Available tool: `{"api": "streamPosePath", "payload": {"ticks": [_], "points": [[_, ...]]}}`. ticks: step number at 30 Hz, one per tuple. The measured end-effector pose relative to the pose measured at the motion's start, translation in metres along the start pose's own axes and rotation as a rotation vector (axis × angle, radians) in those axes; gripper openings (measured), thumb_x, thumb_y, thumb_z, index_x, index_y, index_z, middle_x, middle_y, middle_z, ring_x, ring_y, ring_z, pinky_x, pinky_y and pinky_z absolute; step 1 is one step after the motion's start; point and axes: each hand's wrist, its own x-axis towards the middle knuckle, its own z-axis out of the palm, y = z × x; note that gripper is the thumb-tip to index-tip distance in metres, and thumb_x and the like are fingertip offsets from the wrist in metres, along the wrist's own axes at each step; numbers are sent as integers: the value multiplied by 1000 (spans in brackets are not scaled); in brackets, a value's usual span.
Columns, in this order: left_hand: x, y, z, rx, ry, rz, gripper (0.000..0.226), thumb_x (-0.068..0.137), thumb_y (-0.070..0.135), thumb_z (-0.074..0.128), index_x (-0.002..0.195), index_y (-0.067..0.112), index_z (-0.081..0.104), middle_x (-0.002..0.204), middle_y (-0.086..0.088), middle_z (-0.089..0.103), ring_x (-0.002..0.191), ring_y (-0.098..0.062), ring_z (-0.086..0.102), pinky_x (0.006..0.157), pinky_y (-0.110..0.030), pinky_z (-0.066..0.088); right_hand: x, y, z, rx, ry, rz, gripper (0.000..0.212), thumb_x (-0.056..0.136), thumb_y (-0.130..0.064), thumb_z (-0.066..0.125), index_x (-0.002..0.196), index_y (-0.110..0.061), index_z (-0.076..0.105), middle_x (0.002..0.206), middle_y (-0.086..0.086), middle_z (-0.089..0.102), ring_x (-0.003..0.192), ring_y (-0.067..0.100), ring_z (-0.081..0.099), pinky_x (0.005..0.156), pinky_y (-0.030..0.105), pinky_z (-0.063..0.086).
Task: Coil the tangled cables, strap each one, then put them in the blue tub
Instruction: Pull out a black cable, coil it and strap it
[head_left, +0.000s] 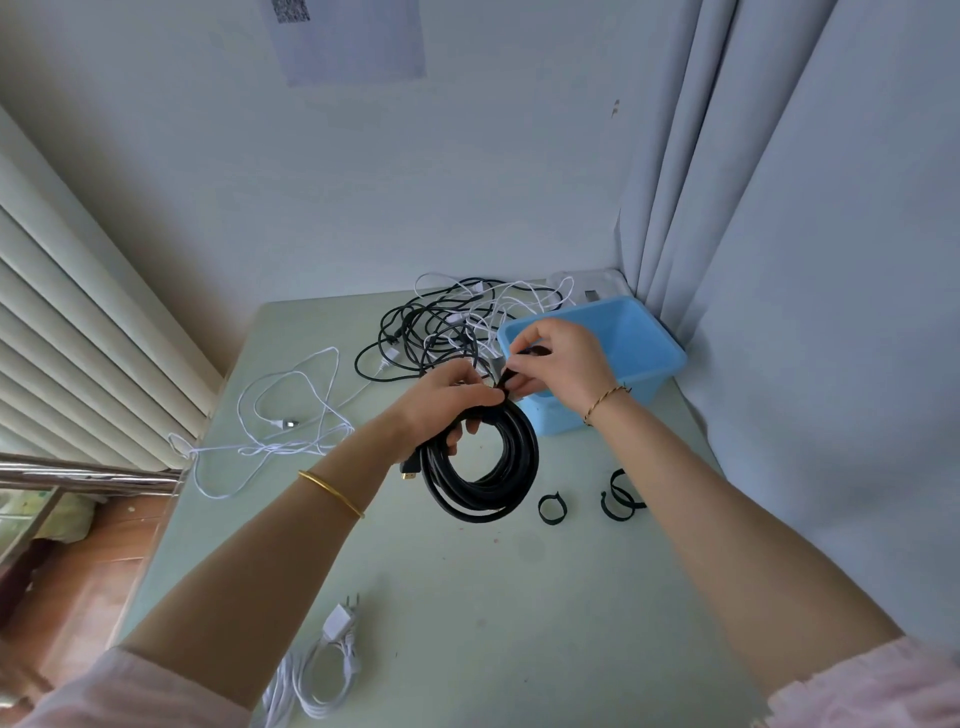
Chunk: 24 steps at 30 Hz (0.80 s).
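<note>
Forearms (291, 545) outstretched, left grip (447, 400) curled round black cable coil (483, 499), right grip (561, 364) pinching black strap (506, 378) just above it

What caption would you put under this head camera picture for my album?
Left hand grips the coiled black cable while right hand pinches a strap onto it, near the blue tub.

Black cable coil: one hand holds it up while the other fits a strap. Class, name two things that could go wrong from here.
1. The left hand grips the black coil only at its top; the loops might slip and spring apart before the strap pinched by the right hand is closed.
2. The tangled cables lie just behind both hands; a loose strand could get caught under the strap.
</note>
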Motion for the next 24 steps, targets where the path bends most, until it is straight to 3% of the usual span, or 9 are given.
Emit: {"api": "streamPosePath", "payload": {"ticks": [4, 8, 12, 18, 24], "points": [[4, 7, -1, -2, 57, -11, 21, 87, 23, 63, 79, 13, 46, 59, -6, 57, 40, -16, 40, 43, -26, 39, -3, -6, 5, -139, 94, -118, 24, 83, 0, 66, 71, -16, 54, 64, 4, 62, 48, 8, 62, 60, 36, 58], [6, 10, -6, 21, 73, -35, 21, 85, 23, 64, 79, 13, 46, 61, -9, 58, 39, -17, 39, 45, -26, 38, -5, -4, 12, -247, 154, -188, 25, 83, -7, 68, 68, -22, 54, 65, -6, 62, 59, 16, 68, 70, 43, 56], [6, 10, -7, 19, 77, -67, 20, 86, 21, 62, 79, 13, 46, 63, -11, 57, 39, -17, 38, 45, -25, 37, -10, -3, 17, -407, 182, -323, 9, 84, -14, 69, 77, -12, 63, 68, 1, 68, 62, 14, 66, 67, 38, 53], [8, 10, -9, 14, 156, -40, 20, 86, 22, 62, 83, 11, 46, 61, -9, 57, 39, -17, 38, 40, -22, 35, -13, 1, 31, -562, 273, -509, 10, 80, -19, 70, 75, -11, 66, 67, 2, 69, 61, 25, 62, 57, 34, 50], [7, 13, -15, -121, 161, -76, 18, 90, 15, 57, 80, 12, 43, 62, -10, 57, 37, -12, 38, 39, -23, 36, -13, 6, 40, -623, 358, -686, 13, 67, -6, 77, 67, -10, 65, 62, 2, 62, 46, 24, 57, 38, 28, 46]]}}
